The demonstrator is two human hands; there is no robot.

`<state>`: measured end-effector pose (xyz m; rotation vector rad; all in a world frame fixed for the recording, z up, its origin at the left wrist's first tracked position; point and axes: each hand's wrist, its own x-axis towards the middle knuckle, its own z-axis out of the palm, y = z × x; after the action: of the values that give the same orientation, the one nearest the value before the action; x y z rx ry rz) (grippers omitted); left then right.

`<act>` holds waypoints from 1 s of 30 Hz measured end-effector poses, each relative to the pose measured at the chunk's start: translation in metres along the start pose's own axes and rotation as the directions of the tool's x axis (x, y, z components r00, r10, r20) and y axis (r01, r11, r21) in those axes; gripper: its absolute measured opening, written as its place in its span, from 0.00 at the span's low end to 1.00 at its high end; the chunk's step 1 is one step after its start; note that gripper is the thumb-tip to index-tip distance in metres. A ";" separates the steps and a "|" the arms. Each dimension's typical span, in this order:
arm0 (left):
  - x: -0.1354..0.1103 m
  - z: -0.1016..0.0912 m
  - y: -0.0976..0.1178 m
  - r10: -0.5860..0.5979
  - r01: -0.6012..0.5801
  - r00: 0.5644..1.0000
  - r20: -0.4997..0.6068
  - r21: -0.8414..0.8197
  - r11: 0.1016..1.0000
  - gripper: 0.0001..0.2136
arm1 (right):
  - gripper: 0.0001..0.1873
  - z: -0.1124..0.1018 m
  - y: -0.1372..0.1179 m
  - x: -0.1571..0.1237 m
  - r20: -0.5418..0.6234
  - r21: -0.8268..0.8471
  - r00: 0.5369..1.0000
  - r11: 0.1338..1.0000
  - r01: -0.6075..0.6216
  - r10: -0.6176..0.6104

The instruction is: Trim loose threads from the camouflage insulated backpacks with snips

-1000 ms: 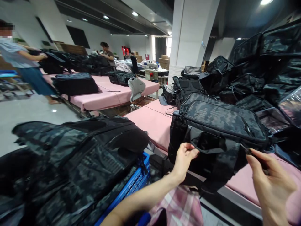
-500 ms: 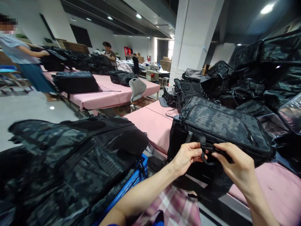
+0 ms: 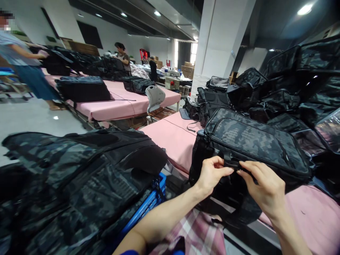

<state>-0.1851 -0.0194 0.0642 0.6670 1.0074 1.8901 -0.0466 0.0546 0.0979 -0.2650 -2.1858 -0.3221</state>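
Observation:
A black and grey camouflage backpack (image 3: 252,136) lies on the pink-covered table in front of me, its zipped face upward. At its near side, a thin black strap (image 3: 231,164) runs between my two hands. My left hand (image 3: 213,176) pinches one end of it, thumb stretched along the strap. My right hand (image 3: 264,184) grips the other end between thumb and fingertips, close to the left thumb. Whether a buckle sits on the strap is too dark to make out.
More camouflage backpacks (image 3: 87,170) are heaped on a blue plastic crate (image 3: 148,207) at my left. A tall pile of bags (image 3: 281,95) rises at the right. Beyond a grey chair (image 3: 154,97), two people stand around another pink table (image 3: 124,106) holding bags.
My left thumb has straightened along the strap, and the small loop that hung below my fingers no longer shows. Both hands stay at the backpack's near side.

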 end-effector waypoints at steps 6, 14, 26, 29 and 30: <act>0.000 -0.002 0.002 -0.042 0.041 0.999 0.018 0.048 0.998 0.15 | 0.07 0.002 0.009 -0.004 -0.008 0.167 0.993 0.979 -0.114 0.116; 0.000 0.000 -0.001 -0.015 0.012 0.999 0.035 0.071 0.997 0.14 | 0.10 0.001 0.003 -0.003 0.002 0.120 0.998 0.991 -0.065 0.066; 0.003 -0.012 -0.010 -0.130 0.107 0.980 0.148 0.157 0.982 0.14 | 0.05 0.004 -0.005 -0.004 0.011 0.225 0.962 0.936 -0.269 0.274; 0.004 -0.037 -0.012 -0.091 0.065 0.993 0.073 0.303 0.951 0.18 | 0.04 -0.010 0.008 -0.028 -0.124 0.321 0.875 0.853 -0.412 0.469; 0.007 -0.050 -0.012 -0.021 0.019 1.000 0.002 0.362 0.932 0.19 | 0.06 -0.017 0.016 -0.041 -0.187 0.337 0.810 0.811 -0.479 0.556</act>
<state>-0.2212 -0.0291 0.0282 0.8690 1.3718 1.6964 -0.0048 0.0608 0.0767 -0.6133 -1.7603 0.2472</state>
